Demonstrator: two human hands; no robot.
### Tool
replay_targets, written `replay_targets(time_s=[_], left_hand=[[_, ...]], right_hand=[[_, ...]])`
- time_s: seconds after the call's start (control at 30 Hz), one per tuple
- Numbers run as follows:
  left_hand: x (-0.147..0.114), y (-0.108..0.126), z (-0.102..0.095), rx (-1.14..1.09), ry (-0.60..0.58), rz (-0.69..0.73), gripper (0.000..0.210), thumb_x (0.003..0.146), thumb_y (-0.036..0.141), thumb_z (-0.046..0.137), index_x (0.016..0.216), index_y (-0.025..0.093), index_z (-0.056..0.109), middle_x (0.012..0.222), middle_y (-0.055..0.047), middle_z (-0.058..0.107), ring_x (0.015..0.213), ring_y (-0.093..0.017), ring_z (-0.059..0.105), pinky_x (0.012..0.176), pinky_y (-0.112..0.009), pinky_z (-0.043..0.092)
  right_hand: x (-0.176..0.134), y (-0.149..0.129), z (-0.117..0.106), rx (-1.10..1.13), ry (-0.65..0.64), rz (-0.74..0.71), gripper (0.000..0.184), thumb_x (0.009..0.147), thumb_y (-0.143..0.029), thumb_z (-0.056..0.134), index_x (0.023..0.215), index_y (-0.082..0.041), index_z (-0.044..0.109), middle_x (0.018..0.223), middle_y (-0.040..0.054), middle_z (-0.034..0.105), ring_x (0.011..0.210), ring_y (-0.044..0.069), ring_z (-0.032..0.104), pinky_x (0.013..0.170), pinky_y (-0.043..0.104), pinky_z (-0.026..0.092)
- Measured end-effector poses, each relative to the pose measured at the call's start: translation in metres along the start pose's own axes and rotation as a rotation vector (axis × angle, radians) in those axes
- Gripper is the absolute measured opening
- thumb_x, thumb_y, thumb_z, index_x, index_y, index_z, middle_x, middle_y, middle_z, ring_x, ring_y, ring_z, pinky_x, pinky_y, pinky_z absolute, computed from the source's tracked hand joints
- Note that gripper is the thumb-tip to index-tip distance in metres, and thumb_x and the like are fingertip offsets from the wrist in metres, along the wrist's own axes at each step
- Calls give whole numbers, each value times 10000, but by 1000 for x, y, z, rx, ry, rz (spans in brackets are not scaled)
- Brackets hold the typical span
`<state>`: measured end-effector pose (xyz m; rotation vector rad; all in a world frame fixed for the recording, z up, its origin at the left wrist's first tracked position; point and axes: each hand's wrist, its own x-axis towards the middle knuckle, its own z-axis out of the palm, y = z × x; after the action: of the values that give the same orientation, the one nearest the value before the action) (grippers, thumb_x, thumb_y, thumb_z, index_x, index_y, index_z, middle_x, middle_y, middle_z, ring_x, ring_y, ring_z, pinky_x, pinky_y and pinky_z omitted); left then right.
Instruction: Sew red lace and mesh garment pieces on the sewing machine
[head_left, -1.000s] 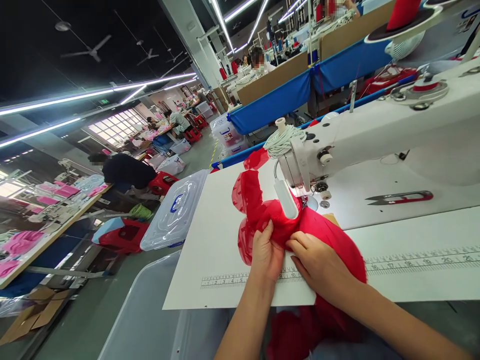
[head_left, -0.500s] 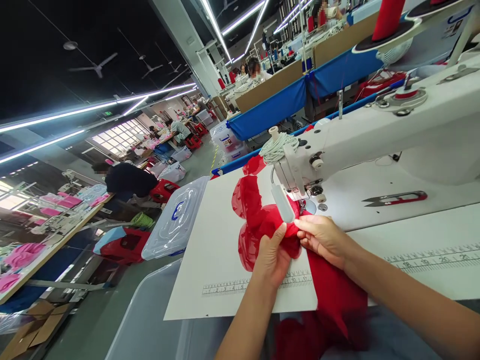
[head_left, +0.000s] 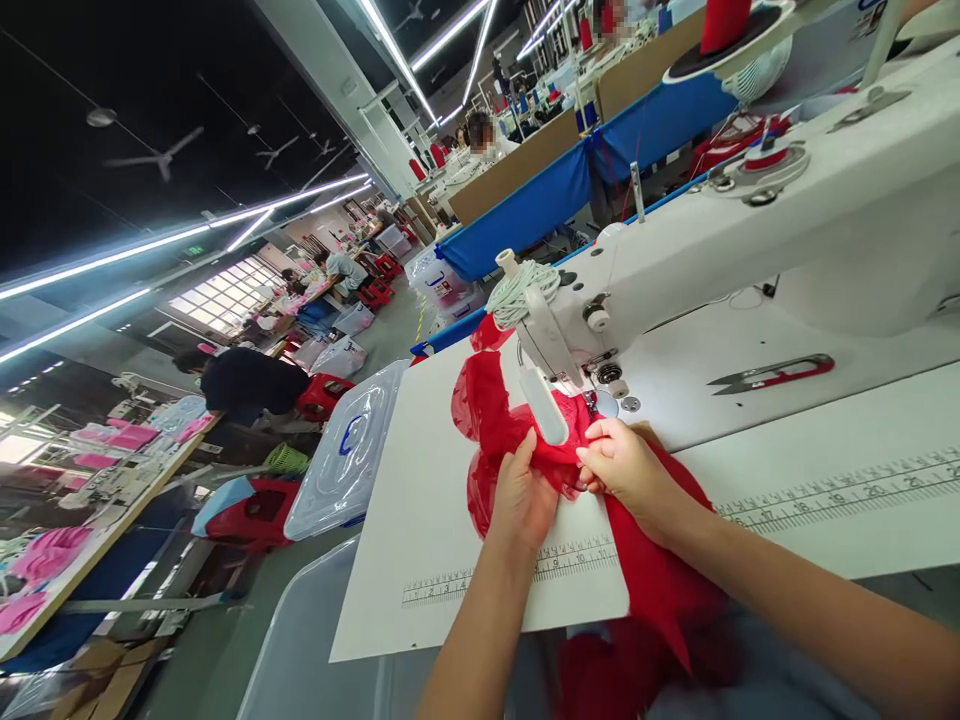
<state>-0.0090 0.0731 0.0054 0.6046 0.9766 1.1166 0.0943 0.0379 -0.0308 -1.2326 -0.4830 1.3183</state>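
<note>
Your left hand [head_left: 523,492] is closed on a bunched fold of the red fabric [head_left: 525,440], thumb on top and fingers curled beneath it. Your right hand [head_left: 628,470] pinches the same cloth just beside it, fingertips pressed together on the edge close to the sewing machine [head_left: 712,240]. The fabric lies on the bench [head_left: 427,470] under the machine's head, spreading toward the far left corner and trailing off the near edge. Thread snips [head_left: 772,372] rest well apart, toward the bench's right side.
</note>
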Motion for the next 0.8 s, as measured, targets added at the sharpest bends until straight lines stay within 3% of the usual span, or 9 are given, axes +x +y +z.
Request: replay_targets(time_s=[0.23, 0.4, 0.6, 0.8], left_hand=[[2, 0, 2, 24, -66, -103, 257, 862, 303, 723, 708, 101, 685, 738, -115, 730, 669, -242, 700, 641, -351, 558], [6, 2, 5, 4, -99, -154, 280, 945, 342, 586, 851, 109, 710, 852, -131, 739, 714, -248, 691, 651, -371, 559], [13, 3, 1, 2, -144, -224, 391, 1011, 346, 417, 894, 99, 696, 794, -125, 698, 563, -206, 594, 596, -383, 540], [17, 4, -3, -20, -149, -253, 373, 1001, 399, 463, 892, 117, 681, 730, -88, 643, 521, -177, 524, 535, -326, 497]], right_hand=[[8, 8, 1, 24, 10, 21, 230, 706, -166, 625, 901, -209, 510, 561, -53, 596, 455, 113, 551, 482, 234, 474], [3, 0, 3, 46, 9, 44, 233, 705, -127, 630, 886, -209, 508, 582, -60, 592, 461, 99, 548, 471, 218, 473], [-3, -12, 9, 58, -38, 66, 230, 676, -93, 621, 833, -212, 503, 565, -76, 569, 501, 115, 604, 473, 206, 480], [0, -7, 11, 57, -109, 61, 216, 670, -65, 562, 830, -207, 533, 573, -76, 598, 524, 112, 628, 494, 198, 493]])
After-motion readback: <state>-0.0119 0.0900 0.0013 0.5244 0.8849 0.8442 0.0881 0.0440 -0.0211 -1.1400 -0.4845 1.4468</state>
